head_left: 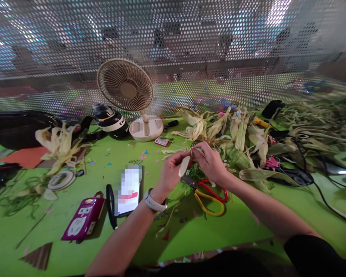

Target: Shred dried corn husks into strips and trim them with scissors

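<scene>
— While the left hand (173, 169) is seen with its fingers nearly closed, what is gripped by it?
— A pale husk strip (185, 166) is pinched there, just above the scissors (196, 190), whose red and yellow handles are spread apart over the green table (248, 238).
— And the right hand (210, 163)?
— Its fingers are bent in close beside the strip; whether anything is pinched between the fingertips cannot be told.
— By what are the hands hemmed in?
— Beyond them and to the right, the surface is crowded by a heap of husks (240, 134). To the left, a phone (128, 190) is laid near the banded wrist, with a purple case (82, 220) farther left and a tape roll (52, 182) beyond that.
— And the far side?
— It is closed off by a perforated screen (190, 46), before which a fan (128, 91) and a black-and-white bottle (111, 123) are stood.
</scene>
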`<state>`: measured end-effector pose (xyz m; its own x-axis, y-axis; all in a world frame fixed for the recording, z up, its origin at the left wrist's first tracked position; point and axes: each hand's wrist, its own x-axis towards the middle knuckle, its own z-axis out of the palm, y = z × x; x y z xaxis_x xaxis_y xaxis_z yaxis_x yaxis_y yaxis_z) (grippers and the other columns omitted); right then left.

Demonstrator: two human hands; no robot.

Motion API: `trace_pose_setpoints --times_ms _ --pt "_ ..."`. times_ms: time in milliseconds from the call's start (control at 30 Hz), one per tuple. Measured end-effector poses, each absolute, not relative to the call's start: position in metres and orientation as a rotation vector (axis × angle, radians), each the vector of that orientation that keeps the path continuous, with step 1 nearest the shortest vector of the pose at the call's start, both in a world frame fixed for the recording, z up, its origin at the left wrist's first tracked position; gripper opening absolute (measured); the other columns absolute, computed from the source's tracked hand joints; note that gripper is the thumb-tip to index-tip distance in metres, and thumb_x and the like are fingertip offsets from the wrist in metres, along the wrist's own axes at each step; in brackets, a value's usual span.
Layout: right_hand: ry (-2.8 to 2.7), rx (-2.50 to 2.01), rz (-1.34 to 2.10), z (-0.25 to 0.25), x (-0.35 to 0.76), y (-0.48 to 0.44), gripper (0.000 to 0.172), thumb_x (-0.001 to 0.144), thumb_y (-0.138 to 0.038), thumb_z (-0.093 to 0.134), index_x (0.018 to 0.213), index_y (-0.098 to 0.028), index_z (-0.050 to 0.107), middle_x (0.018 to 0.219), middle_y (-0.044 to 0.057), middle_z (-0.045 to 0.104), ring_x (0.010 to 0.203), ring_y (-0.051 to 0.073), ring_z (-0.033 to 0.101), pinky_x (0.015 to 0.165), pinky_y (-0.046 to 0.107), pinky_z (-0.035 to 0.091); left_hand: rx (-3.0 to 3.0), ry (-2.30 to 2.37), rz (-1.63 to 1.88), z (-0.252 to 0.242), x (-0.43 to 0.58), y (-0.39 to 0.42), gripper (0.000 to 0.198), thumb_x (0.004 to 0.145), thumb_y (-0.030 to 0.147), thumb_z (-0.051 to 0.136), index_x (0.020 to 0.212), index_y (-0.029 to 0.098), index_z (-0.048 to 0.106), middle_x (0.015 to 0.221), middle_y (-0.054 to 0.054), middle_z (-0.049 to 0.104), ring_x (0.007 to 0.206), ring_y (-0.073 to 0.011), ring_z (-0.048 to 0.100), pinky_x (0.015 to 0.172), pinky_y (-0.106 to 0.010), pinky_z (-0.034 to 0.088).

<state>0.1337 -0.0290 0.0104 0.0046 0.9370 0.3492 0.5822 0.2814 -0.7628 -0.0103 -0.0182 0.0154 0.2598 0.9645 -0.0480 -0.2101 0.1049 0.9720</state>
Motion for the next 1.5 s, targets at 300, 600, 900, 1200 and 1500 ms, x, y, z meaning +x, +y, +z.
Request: trace_pose_setpoints --times_ms 300,600,900,1200,1500 --pt "-1.527 -1.054 1.604 0.029 0.153 -0.022 0.048 0.076 -0.042 0.069 0.113 -0.018 0.050 0.079 0.000 0.067 0.067 0.015 0.066 0.064 0.030 0.055 0.998 0.897 0.899 0.020 -0.031 0.001 0.032 0.055 0.033 0.083 0.080 0.014 0.073 0.073 -0.004 0.073 0.062 -0.0145 0.066 0.068 -0.031 0.057" --pt "-1.671 -1.140 1.477 0.043 0.169 -0.021 0.025 0.083 -0.041 0.061 0.092 -0.018 0.060 0.064 -0.002 0.065 0.055 0.012 0.061 0.055 0.027 0.051 1.063 0.809 0.788 0.025 -0.048 0.008 0.019 0.064 0.027 0.079 0.079 0.016 0.073 0.066 -0.003 0.069 0.058 -0.0113 0.064 0.059 -0.023 0.055" --pt "-1.978 -1.403 0.869 0.045 0.164 -0.033 0.026 0.086 -0.043 0.057 0.079 -0.019 0.065 0.062 0.000 0.066 0.056 0.015 0.061 0.057 0.027 0.045 1.046 0.800 0.697 0.015 -0.051 0.015 0.023 0.064 0.031 0.079 0.078 0.014 0.069 0.077 -0.004 0.072 0.071 -0.0141 0.069 0.072 -0.027 0.057" --pt "-2.203 -1.235 0.221 0.047 0.161 -0.042 0.022 0.091 -0.032 0.053 0.084 -0.019 0.068 0.078 0.005 0.067 0.068 0.015 0.060 0.062 0.027 0.043 1.017 0.888 0.804 0.022 -0.042 0.008 0.028 0.062 0.031 0.080 0.081 0.014 0.067 0.070 0.001 0.064 0.059 -0.0080 0.059 0.067 -0.026 0.054" --pt "-1.945 -1.029 0.092 0.038 0.158 -0.031 0.011 0.086 -0.031 0.061 0.083 -0.021 0.065 0.085 0.005 0.070 0.085 0.019 0.064 0.079 0.032 0.048 1.309 0.754 0.696 0.020 -0.028 -0.009 0.024 0.072 0.035 0.071 0.081 0.013 0.064 0.072 0.000 0.059 0.067 -0.0104 0.051 0.067 -0.025 0.043"
